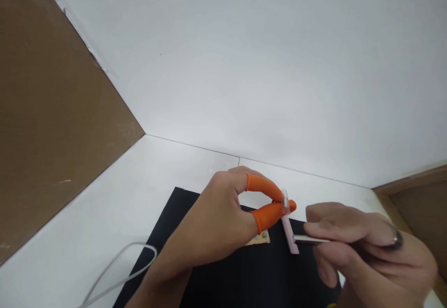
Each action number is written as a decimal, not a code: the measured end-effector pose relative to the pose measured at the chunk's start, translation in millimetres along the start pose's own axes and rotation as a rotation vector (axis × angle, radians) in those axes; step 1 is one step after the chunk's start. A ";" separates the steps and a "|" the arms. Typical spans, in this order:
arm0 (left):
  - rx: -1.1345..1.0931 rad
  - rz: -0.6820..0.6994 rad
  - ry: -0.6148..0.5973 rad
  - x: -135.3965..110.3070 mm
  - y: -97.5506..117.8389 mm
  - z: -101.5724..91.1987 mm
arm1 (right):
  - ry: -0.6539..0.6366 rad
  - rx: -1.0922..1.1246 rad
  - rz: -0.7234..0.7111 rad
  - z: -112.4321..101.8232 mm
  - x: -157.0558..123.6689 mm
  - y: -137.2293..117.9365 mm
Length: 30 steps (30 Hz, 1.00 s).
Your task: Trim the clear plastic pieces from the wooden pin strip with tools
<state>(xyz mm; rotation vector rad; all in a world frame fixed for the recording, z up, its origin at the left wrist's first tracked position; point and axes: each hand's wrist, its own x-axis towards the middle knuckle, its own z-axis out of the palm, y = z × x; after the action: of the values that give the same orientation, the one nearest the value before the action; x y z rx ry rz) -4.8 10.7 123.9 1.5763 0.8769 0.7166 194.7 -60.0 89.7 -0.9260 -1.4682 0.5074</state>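
Observation:
My left hand [223,219] wears orange finger cots on thumb and forefinger and pinches the top of a thin pink strip [288,226] held upright above a black mat [244,275]. My right hand [366,247] is closed round metal tweezers [309,239], whose tip touches the lower part of the pink strip. A small tan piece [260,239] lies on the mat just under my left thumb.
The black mat rests on a white table [122,196]. A white cable [118,271] loops at the lower left. A brown cardboard panel [45,112] stands at the left, a white wall [261,66] behind, and a wooden edge [415,187] at the right.

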 end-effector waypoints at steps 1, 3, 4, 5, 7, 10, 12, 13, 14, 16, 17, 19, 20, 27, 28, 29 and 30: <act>0.001 0.004 -0.001 -0.4 -0.2 -0.1 | 0.049 -0.011 -0.016 1.4 0.5 1.7; 0.013 0.013 -0.004 -2.7 -1.4 -0.2 | 0.190 -0.013 -0.003 5.9 3.2 8.0; 0.019 0.016 -0.004 -4.3 -2.2 -0.1 | 0.264 -0.008 0.008 8.2 4.9 11.6; 0.024 0.021 -0.002 -5.7 -3.0 -0.2 | 0.317 0.000 0.011 10.1 6.6 14.5; 0.026 0.023 -0.002 -7.4 -4.0 -0.3 | 0.400 0.008 0.006 11.0 9.0 17.0; 0.011 0.007 -0.005 -5.7 -3.7 -0.7 | 0.280 -0.011 0.001 3.6 8.8 10.7; -0.005 -0.008 -0.006 -2.8 -2.2 -0.9 | 0.044 -0.045 -0.031 -4.0 7.2 3.4; -0.012 -0.013 -0.006 -1.6 -1.3 -1.0 | -0.065 -0.060 -0.052 -6.9 6.4 0.4; -0.015 -0.014 -0.006 -0.9 -0.6 -1.0 | -0.134 -0.068 -0.067 -8.5 5.8 -1.4; -0.013 -0.006 -0.007 -1.3 0.4 -1.1 | -0.083 -0.059 -0.054 -6.8 5.4 -0.4; -0.004 0.000 -0.006 -2.4 0.4 -1.1 | 0.018 -0.048 -0.026 -3.7 5.8 2.5; 0.013 0.014 -0.003 -5.7 -0.2 -1.3 | 0.248 -0.032 0.035 4.6 8.1 11.9; 0.019 0.020 0.001 -7.5 -0.7 -1.5 | 0.338 -0.026 0.055 8.6 9.8 17.2; 0.036 0.009 0.020 -7.5 -2.4 -2.7 | 0.376 0.013 0.013 9.9 10.4 20.1; 0.037 0.001 0.017 -6.0 -1.6 -2.9 | 0.283 0.012 0.009 7.3 7.5 15.5; 0.037 -0.006 0.014 -4.7 -0.7 -3.1 | 0.177 0.016 0.008 4.8 4.3 11.1; 0.035 -0.013 0.010 -3.6 0.3 -3.4 | 0.079 0.028 0.014 2.8 1.3 7.3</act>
<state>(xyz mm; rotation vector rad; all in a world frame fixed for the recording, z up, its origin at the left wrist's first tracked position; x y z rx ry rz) -9.5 9.4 124.9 1.5984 0.9105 0.7040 193.9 -54.2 84.4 -0.9245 -1.3808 0.4953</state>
